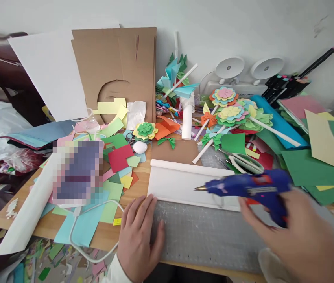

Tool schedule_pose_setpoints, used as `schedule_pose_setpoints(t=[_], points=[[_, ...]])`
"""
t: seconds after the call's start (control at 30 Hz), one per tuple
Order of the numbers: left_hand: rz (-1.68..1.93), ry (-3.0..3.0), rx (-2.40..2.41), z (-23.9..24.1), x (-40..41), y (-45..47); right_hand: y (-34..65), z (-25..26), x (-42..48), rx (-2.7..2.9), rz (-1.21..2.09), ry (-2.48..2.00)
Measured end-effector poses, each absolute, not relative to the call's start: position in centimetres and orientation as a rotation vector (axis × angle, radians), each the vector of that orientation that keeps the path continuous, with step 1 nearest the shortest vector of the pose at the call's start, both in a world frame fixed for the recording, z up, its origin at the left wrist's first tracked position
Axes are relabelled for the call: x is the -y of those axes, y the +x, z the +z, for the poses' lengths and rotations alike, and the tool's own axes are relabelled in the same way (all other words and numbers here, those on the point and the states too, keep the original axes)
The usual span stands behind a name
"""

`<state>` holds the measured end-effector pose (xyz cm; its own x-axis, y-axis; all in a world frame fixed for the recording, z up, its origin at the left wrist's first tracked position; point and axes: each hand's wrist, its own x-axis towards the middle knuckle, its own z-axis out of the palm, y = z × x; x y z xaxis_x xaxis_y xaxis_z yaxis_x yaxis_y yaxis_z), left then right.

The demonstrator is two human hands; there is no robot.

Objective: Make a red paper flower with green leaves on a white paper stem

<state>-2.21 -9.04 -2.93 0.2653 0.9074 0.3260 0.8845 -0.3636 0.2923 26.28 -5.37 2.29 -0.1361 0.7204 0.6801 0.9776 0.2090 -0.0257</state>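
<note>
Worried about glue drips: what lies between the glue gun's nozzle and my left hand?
Head view: the white, partly rolled paper sheet lies between the nozzle of the blue glue gun and the left hand.

- Your left hand [139,236] lies flat, palm down, with the fingers stretched forward and slightly spread and the thumb out to the right.
- Its wrist enters from the bottom edge, where a white cuff [112,272] shows.
- Your right hand [298,232] is at the lower right, blurred, with the fingers curled in a closed grip and its back toward you.
- Your hands are well apart.
</note>
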Motion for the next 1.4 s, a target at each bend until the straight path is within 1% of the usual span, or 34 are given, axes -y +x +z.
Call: schedule_pose_setpoints(t=[0.17, 0.3, 0.73, 1.4], points=[[0.722, 2.447, -1.703, -2.9, 9.0, -2.2, 20.3, 1.5, 2.0, 2.208, -0.483, -1.36], [0.748, 2.442, -1.7, -2.8, 9.1, -2.3, 18.7, 1.1, 1.2, 2.306, -0.496, -1.246], [0.766, 2.422, -1.712, -3.0, 9.3, -2.2, 18.4, 0.1, 1.6, 2.381, -0.419, -1.257], [0.752, 2.42, -1.703, -3.0, 9.1, -2.3, 20.0, 0.4, 2.5, 2.386, -0.486, -1.283]])
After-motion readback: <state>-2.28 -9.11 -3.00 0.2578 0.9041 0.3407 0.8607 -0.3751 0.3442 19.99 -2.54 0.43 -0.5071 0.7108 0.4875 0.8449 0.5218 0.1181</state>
